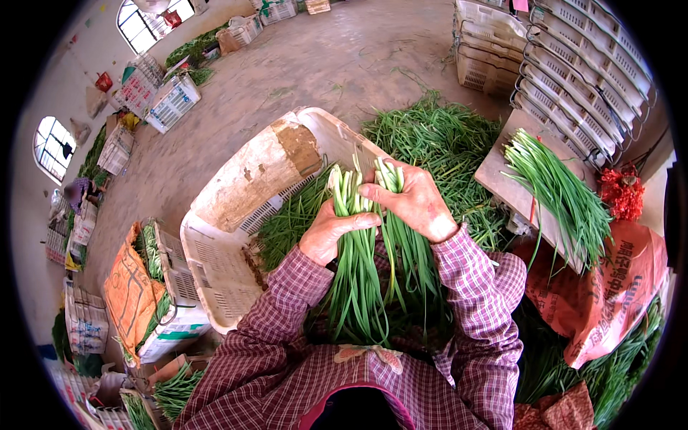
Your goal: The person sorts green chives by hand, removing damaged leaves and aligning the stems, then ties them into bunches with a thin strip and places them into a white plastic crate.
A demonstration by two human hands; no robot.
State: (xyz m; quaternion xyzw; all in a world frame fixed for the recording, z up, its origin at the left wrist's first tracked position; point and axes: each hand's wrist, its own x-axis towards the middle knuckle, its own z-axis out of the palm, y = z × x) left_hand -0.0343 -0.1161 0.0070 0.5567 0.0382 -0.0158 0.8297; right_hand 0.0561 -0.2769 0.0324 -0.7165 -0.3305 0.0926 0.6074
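Observation:
My left hand (324, 233) is closed round a bunch of garlic chives (356, 269), its thumb laid across the pale stems. Beside it, my right hand (423, 202) grips a second, smaller bunch of chives (412, 259) near the white stem ends, thumb toward the left bunch. Both bunches point their pale ends away from me, and the green leaves hang down over my lap. Just beyond my hands stands a white plastic crate (228, 290) with loose chives (287, 233) inside and a worn cardboard sheet (247, 172) against its far side.
Loose chives (437, 143) are heaped on the floor ahead. To the right, a larger bunch (552, 186) rests on a board (494, 170), near a red sack (609, 294). Crates (573, 86) are stacked behind it. At left stands a filled crate (179, 322) with an orange sack (136, 294).

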